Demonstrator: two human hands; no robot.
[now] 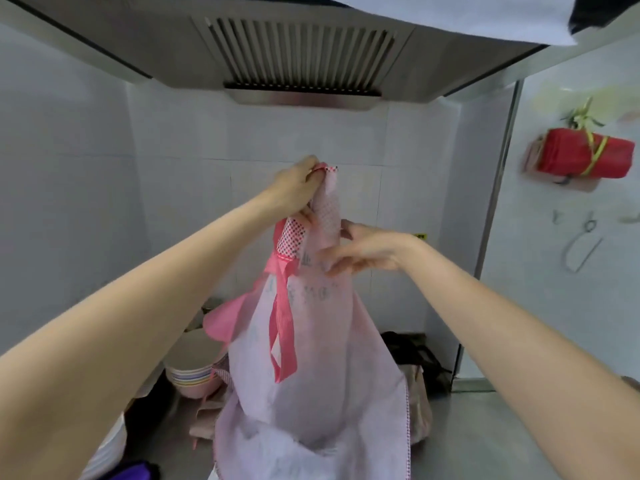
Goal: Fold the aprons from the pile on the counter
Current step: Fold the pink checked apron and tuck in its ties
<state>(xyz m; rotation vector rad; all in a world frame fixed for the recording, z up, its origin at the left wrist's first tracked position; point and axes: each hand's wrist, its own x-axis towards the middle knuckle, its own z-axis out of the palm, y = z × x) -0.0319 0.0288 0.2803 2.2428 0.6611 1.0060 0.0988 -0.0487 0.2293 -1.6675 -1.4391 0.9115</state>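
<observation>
Under the range hood, going from the left, a stack of pale bowls stands at the back of the worktop, with white plates nearer the lower edge. Next comes the left hand, raised high in front of the tiled wall; its fingers are curled and pinching the top of a pale pink apron by its dotted neck band. From that grip the apron hangs lengthwise, a bright pink ribbon dangling down its front, and its lower end trails onto the worktop. Behind and below it lies a pile of further cloth, beige and dark pieces pushed against the wall. To the right, the right hand meets the apron just below the left one; its fingers are loosely spread and rest against the fabric, the thumb up beside the neck band. On the far right wall hangs a red bundle tied with yellow-green string.
</observation>
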